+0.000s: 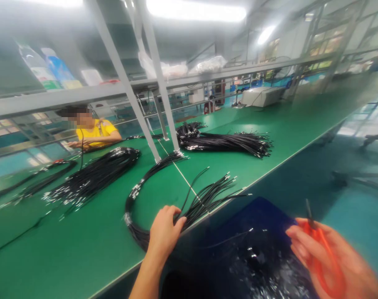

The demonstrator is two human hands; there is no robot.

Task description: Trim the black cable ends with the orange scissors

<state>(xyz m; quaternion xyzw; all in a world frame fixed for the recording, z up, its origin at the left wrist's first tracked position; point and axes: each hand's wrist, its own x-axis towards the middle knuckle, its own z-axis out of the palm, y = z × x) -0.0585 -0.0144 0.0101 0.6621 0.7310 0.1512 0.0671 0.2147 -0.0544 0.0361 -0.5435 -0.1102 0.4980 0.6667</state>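
Note:
At the front edge of the green table, my left hand (165,228) is closed round a curved bundle of black cables (139,234), with the loose ends (212,191) fanned out beyond my fingers. My right hand (329,253) is off the table at the right, closed on scissors (321,253) with orange handles; their dark tip points up. Close to that hand's fingertips is a dark blue bin (260,211) below the table edge. Black cables with shiny ends (263,265) lie in it, blurred. Whether my right fingers touch the bin is unclear.
Thicker cable bundles lie at the back (226,143) and left (95,176). Grey posts (160,79) rise from the table to a shelf (67,97) carrying bottles. Across the table sits a person in a yellow shirt (100,132). A pale box (262,96) stands farther back.

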